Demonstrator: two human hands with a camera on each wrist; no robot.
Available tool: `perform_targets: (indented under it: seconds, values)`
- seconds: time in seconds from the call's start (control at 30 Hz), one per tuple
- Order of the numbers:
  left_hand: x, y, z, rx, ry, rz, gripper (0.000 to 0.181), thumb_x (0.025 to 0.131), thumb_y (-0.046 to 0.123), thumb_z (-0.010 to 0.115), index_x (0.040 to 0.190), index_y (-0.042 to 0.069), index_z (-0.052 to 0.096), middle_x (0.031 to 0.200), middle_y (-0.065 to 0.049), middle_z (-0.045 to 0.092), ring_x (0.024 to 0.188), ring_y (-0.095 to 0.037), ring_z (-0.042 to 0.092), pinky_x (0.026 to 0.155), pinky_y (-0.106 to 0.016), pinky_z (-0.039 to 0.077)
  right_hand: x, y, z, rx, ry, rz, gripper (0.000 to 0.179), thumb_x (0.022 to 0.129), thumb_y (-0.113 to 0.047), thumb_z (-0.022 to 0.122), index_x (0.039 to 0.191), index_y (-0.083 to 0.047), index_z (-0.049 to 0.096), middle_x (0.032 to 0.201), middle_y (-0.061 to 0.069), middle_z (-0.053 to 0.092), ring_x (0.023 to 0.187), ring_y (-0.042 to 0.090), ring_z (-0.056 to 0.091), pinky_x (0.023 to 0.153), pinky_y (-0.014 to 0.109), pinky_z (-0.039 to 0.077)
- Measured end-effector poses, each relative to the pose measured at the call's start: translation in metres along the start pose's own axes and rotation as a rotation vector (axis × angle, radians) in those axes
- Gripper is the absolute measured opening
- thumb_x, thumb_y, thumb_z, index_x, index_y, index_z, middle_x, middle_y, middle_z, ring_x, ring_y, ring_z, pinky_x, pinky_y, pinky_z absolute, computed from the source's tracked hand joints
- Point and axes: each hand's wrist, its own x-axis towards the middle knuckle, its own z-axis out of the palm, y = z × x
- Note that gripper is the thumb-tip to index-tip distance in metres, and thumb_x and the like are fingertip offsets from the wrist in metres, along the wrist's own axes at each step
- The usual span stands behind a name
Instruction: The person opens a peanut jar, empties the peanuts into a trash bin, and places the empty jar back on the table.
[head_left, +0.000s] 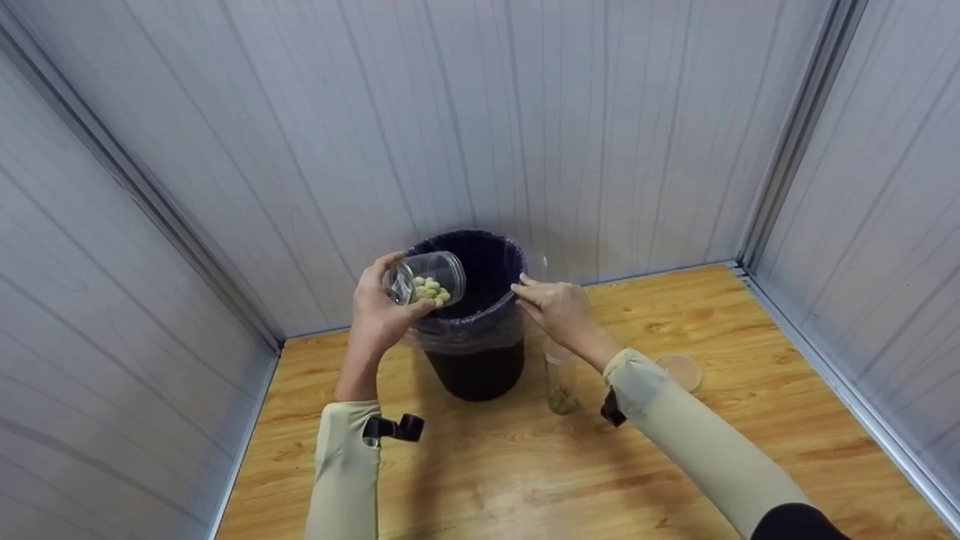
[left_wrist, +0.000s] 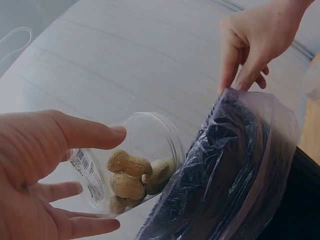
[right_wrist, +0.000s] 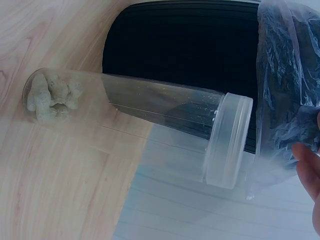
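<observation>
My left hand (head_left: 379, 311) grips a clear plastic jar (head_left: 442, 262) that lies tipped on its side, its mouth toward the black trash bin (head_left: 480, 371). Several peanuts in their shells (left_wrist: 127, 180) rest along the jar's lower wall. In the left wrist view, the thumb lies on one side of the jar and the fingers on the other. Across the bin, my right hand (head_left: 559, 311) pinches the edge of the purple bag liner (left_wrist: 210, 170) at the rim. The liner is folded over the bin's top.
A tall clear cylinder (right_wrist: 165, 120) with a translucent cap stands right of the bin, several peanuts at its bottom. Farther right, a round clear lid (head_left: 681, 373) lies on the wooden floor (head_left: 495, 480). Grey-white panel walls (head_left: 480, 120) enclose three sides.
</observation>
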Motion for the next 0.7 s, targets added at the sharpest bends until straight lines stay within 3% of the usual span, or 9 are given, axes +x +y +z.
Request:
perform_targets:
  seconds: [0.37,0.7]
  values:
    - [-0.0003,0.0011,0.0006,0.023,0.002,0.033,0.080,0.064,0.012,0.091,0.135,0.006,0.054,0.130,-0.017,0.052,0.122,-0.033,0.046,0.100,-0.044,0.040,-0.0009,-0.0017,-0.0004,0.019,0.004,0.015,0.024,0.086,-0.012,0.075,0.109,-0.008,0.075,0.113,0.013,0.067,0.085,0.026,0.070,0.064,0.038,0.058]
    - [-0.0023,-0.0011,0.0006,0.007,0.006,0.021,0.080,0.065,0.014,0.091,0.135,0.007,0.054,0.131,-0.017,0.051,0.123,-0.035,0.046,0.099,-0.047,0.040,-0.0019,-0.0041,-0.0001,0.012,-0.008,0.011,0.025,0.086,-0.012,0.074,0.111,-0.008,0.074,0.113,0.014,0.067,0.087,0.027,0.070,0.065,0.039,0.058]
